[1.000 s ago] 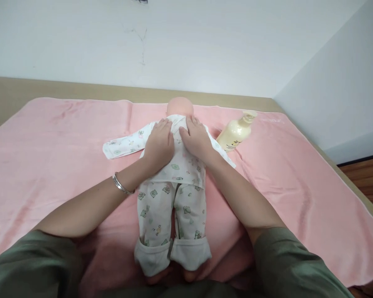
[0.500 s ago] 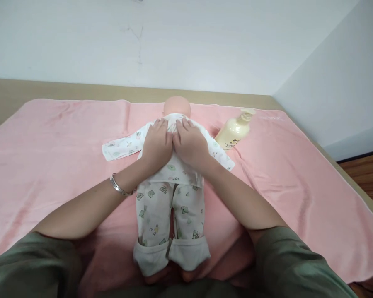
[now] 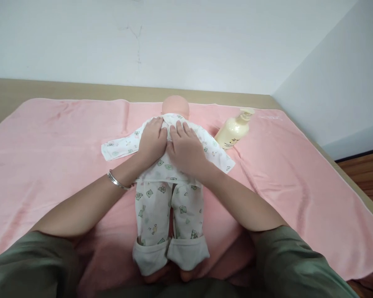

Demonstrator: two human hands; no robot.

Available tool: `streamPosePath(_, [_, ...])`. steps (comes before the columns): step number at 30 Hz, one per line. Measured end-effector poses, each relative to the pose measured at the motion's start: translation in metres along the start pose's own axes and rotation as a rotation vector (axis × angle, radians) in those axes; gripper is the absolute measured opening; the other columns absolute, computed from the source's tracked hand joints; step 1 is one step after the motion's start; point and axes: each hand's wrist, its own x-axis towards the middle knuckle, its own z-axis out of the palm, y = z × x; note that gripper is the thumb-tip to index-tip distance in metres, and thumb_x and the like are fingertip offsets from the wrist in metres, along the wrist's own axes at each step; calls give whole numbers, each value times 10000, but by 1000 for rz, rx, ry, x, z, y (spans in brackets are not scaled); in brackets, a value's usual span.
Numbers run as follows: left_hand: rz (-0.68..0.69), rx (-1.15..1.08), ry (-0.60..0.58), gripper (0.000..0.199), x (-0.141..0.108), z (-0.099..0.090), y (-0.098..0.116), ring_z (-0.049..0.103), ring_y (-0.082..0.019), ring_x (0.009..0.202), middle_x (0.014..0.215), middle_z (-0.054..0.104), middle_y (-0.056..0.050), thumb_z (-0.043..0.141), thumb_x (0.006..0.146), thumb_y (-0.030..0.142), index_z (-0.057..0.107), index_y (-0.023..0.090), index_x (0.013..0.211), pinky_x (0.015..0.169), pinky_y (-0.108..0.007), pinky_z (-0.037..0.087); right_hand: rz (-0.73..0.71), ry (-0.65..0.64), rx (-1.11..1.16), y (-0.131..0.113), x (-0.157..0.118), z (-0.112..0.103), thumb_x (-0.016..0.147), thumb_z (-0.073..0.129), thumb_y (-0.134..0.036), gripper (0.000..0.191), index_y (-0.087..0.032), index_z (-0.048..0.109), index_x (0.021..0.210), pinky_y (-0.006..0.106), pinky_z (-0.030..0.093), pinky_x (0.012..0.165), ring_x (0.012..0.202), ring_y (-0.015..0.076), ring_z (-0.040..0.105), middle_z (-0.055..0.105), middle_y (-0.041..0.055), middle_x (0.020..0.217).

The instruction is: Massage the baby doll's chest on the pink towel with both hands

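A baby doll (image 3: pixel 175 105) lies face down, its bald head pointing away from me. It wears a white printed top (image 3: pixel 161 169) and matching trousers (image 3: pixel 153 211) with turned-up cuffs. My left hand (image 3: pixel 153 140) rests flat on the left side of the doll's upper back, a silver bangle (image 3: pixel 117 181) round that wrist. Beside it, a little lower, my right hand (image 3: pixel 186 149) lies flat on the right side of the back with its fingers stretched out. Both palms are hidden against the cloth.
Under the doll spreads a pink blanket (image 3: pixel 62 174) over a wooden surface (image 3: pixel 6 91). A cream pump bottle (image 3: pixel 233 130) leans at the doll's right sleeve. White walls (image 3: pixel 186 45) stand behind and to the right.
My right hand has slid slightly down the doll's back, toward me. My left hand has shifted a little to the left, and the doll's collar shows more.
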Motion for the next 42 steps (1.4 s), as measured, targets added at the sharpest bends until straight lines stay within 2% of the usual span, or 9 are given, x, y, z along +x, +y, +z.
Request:
streamPosePath(4, [92,148,-46,563,-23,1,24,426,-342,1543,1566,535,-238,320,999,266,540,22,1457,1321,-552,289,87,-41,103,28,28,-2,1061,291,-239,544,-1,485,1510,530,286,1305,1581,339,345,417,225,1658])
streamPosePath(7, [109,164,-94,572,-26,-2,34,404,-345,1558,1589,510,-242,309,1007,265,541,4,1460,1325,-557,275,110,-38,111,33,33,-1,1060,299,-241,544,5,477,1511,536,258,1315,1588,333,330,420,212,1660])
streamPosePath(11, [-34,116,-142,611,-5,-8,21,436,-329,1541,1589,513,-237,320,976,266,532,-18,1475,1331,-509,290,103,-46,26,14,13,-3,1061,332,-241,592,37,376,1581,541,252,1320,1589,361,326,385,244,1670])
streamPosePath(14, [-99,83,-125,627,7,-8,8,455,-322,1528,1584,522,-229,336,962,290,527,1,1485,1326,-504,303,25,-30,-36,2,0,-6,1057,353,-246,587,29,406,1573,537,290,1306,1573,379,359,396,272,1654])
streamPosePath(19, [32,157,-53,595,-8,-1,14,473,-347,1507,1526,571,-255,296,983,267,552,-11,1443,1305,-530,322,46,-34,56,20,16,-5,1035,336,-217,557,16,484,1519,491,333,1296,1550,338,408,485,244,1606])
streamPosePath(24, [123,158,-82,569,-24,0,28,413,-357,1551,1581,523,-237,345,977,243,536,15,1461,1308,-583,297,123,14,123,39,34,1,1027,293,-228,580,47,485,1500,481,324,1306,1529,314,440,501,239,1596])
streamPosePath(33, [-99,-53,-49,613,-6,-2,12,440,-328,1534,1591,532,-172,400,897,260,562,101,1466,1326,-549,294,2,57,-11,-4,-9,6,1038,348,-226,581,43,456,1542,531,299,1314,1575,376,358,430,279,1631])
streamPosePath(37, [-72,-59,-10,591,-8,0,12,472,-315,1509,1562,568,-153,400,899,282,590,134,1438,1319,-529,312,8,32,116,11,5,8,998,343,-191,589,-27,481,1547,529,265,1335,1606,313,313,419,200,1664])
streamPosePath(42, [-50,-58,10,577,-11,3,10,456,-315,1523,1565,569,-133,420,913,309,591,155,1443,1319,-536,306,50,19,181,28,23,10,940,425,-252,682,-31,419,1585,529,217,1344,1627,329,246,347,176,1707])
